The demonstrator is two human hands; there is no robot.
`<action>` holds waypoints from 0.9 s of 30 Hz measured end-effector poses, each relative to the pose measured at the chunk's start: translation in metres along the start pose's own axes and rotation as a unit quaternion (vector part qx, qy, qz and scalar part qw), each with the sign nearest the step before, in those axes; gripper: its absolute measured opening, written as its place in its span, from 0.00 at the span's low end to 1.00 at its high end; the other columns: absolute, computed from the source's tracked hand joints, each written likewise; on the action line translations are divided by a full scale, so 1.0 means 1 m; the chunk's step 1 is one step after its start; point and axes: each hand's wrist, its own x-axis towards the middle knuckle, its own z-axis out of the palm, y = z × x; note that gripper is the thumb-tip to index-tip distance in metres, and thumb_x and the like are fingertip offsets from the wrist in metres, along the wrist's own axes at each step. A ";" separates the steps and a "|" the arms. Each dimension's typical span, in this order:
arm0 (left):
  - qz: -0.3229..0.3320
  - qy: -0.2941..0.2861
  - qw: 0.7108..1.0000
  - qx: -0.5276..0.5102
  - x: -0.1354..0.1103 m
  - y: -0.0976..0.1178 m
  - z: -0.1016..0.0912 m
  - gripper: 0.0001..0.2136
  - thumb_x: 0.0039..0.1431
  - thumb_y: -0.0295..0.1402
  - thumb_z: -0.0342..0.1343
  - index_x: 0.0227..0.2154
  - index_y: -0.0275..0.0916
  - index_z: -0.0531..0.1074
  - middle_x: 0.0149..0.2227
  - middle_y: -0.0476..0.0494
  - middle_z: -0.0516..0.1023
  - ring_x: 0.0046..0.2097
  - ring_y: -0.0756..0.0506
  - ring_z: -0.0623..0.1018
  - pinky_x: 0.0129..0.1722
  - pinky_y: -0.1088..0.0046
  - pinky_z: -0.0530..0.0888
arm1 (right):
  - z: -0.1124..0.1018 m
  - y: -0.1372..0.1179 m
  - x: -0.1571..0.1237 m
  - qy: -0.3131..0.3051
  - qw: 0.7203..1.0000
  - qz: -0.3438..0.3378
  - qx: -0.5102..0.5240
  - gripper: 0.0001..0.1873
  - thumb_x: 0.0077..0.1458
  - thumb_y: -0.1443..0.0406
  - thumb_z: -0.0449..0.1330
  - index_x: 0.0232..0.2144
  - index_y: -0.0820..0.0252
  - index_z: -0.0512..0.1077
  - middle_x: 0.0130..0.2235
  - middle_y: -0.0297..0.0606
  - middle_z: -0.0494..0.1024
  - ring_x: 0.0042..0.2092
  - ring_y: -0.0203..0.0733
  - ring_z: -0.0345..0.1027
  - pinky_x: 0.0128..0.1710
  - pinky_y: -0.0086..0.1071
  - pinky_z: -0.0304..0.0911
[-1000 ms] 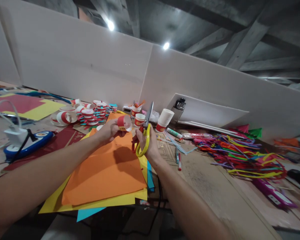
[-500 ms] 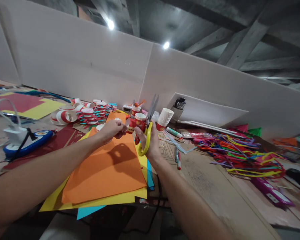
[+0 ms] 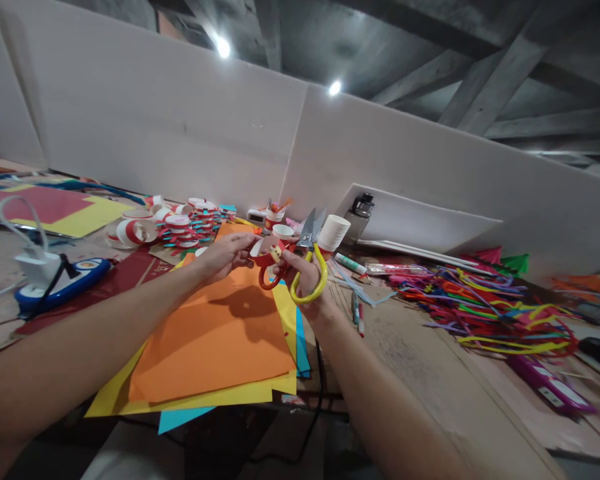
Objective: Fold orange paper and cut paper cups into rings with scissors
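Observation:
My left hand (image 3: 227,256), fingers closed, pinches the left side of a cut red-and-white paper cup piece (image 3: 265,253) above the paper sheets. On its other side, the fingertips of my right hand (image 3: 307,275) touch the same piece. Hooked in my right hand is a pair of scissors (image 3: 323,279) with one yellow and one red handle, blades pointing up and away from the cup piece. Below both hands lies orange paper (image 3: 210,347) over yellow sheets (image 3: 245,395) and blue sheets (image 3: 183,419). Just behind the cup piece stands a paper cup (image 3: 283,231).
A stack of paper cups (image 3: 335,233) stands right of the scissors, near a bottle (image 3: 361,217). Cut cup pieces (image 3: 177,230) crowd the back left. Coloured pipe cleaners (image 3: 485,303), markers (image 3: 361,320) and a purple box (image 3: 550,387) lie right. A blue-edged power strip (image 3: 65,283) sits left.
My right hand has turned, bringing the scissors lower and the red handle into view. The fingers of both hands now meet at the cup piece, which shows more plainly. The view shifted slightly.

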 end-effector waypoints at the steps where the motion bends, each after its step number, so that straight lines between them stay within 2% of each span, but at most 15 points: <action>1: 0.000 -0.010 1.000 -0.024 0.000 0.001 0.000 0.12 0.55 0.37 0.60 0.37 0.33 0.75 0.34 0.41 0.78 0.31 0.51 0.76 0.29 0.77 0.72 | -0.001 0.000 0.001 0.002 1.000 0.009 0.013 0.15 0.42 0.63 0.65 0.34 0.57 0.66 0.24 0.28 0.69 0.24 0.33 0.63 0.26 0.30 0.67; 4: -0.030 -0.038 0.996 -0.080 -0.001 0.006 0.000 0.13 0.56 0.35 0.59 0.42 0.33 0.74 0.38 0.39 0.78 0.35 0.49 0.77 0.32 0.76 0.74 | -0.003 0.001 0.003 0.000 0.999 0.021 0.038 0.13 0.43 0.64 0.65 0.32 0.58 0.66 0.25 0.29 0.69 0.25 0.31 0.63 0.27 0.29 0.67; 8: -0.076 -0.048 0.991 -0.094 -0.004 0.011 0.002 0.15 0.53 0.32 0.63 0.43 0.35 0.74 0.38 0.42 0.79 0.35 0.50 0.77 0.34 0.77 0.75 | -0.004 0.005 0.004 -0.006 1.000 -0.001 0.016 0.16 0.43 0.62 0.66 0.33 0.57 0.66 0.27 0.29 0.70 0.26 0.32 0.66 0.28 0.29 0.67; 12: -0.034 -0.020 0.994 -0.102 -0.004 0.015 0.001 0.19 0.46 0.28 0.68 0.43 0.36 0.73 0.30 0.50 0.76 0.28 0.55 0.74 0.30 0.81 0.73 | -0.003 0.010 0.003 0.030 0.997 -0.057 -0.048 0.20 0.46 0.57 0.66 0.37 0.55 0.62 0.29 0.28 0.70 0.24 0.31 0.65 0.24 0.28 0.65; 15: 0.001 0.000 0.998 -0.070 -0.005 0.017 0.002 0.22 0.43 0.26 0.68 0.44 0.37 0.71 0.28 0.52 0.76 0.27 0.54 0.74 0.28 0.80 0.72 | -0.003 0.012 0.002 0.056 0.989 -0.076 -0.111 0.23 0.46 0.55 0.67 0.39 0.53 0.60 0.28 0.26 0.68 0.23 0.31 0.63 0.19 0.25 0.61; 18: 0.004 -0.009 1.000 -0.012 -0.007 0.015 0.006 0.25 0.44 0.24 0.68 0.46 0.37 0.69 0.28 0.52 0.75 0.26 0.54 0.73 0.26 0.80 0.70 | -0.004 0.011 0.000 0.054 0.981 -0.084 -0.166 0.24 0.46 0.56 0.67 0.39 0.52 0.59 0.27 0.26 0.67 0.21 0.30 0.62 0.15 0.23 0.57; 21: 0.000 -0.030 0.999 0.028 -0.010 0.012 0.011 0.26 0.42 0.24 0.68 0.47 0.37 0.68 0.25 0.54 0.72 0.25 0.54 0.71 0.25 0.81 0.66 | -0.006 0.010 -0.002 0.057 0.975 -0.103 -0.190 0.22 0.47 0.59 0.66 0.39 0.53 0.59 0.28 0.26 0.67 0.21 0.28 0.60 0.17 0.23 0.57; 24: 0.016 -0.044 0.999 0.024 -0.011 0.008 0.014 0.23 0.44 0.30 0.69 0.44 0.36 0.69 0.25 0.52 0.73 0.26 0.53 0.71 0.26 0.79 0.65 | -0.008 0.011 -0.001 0.058 0.973 -0.121 -0.187 0.20 0.46 0.62 0.65 0.38 0.53 0.59 0.27 0.24 0.66 0.20 0.28 0.58 0.17 0.22 0.58; 27: 0.055 -0.050 0.997 -0.004 -0.010 0.005 0.012 0.19 0.49 0.43 0.65 0.39 0.35 0.72 0.29 0.46 0.75 0.30 0.51 0.73 0.30 0.76 0.67 | -0.010 0.013 0.002 0.062 0.978 -0.114 -0.166 0.21 0.46 0.62 0.65 0.39 0.52 0.58 0.26 0.24 0.65 0.20 0.29 0.59 0.16 0.22 0.57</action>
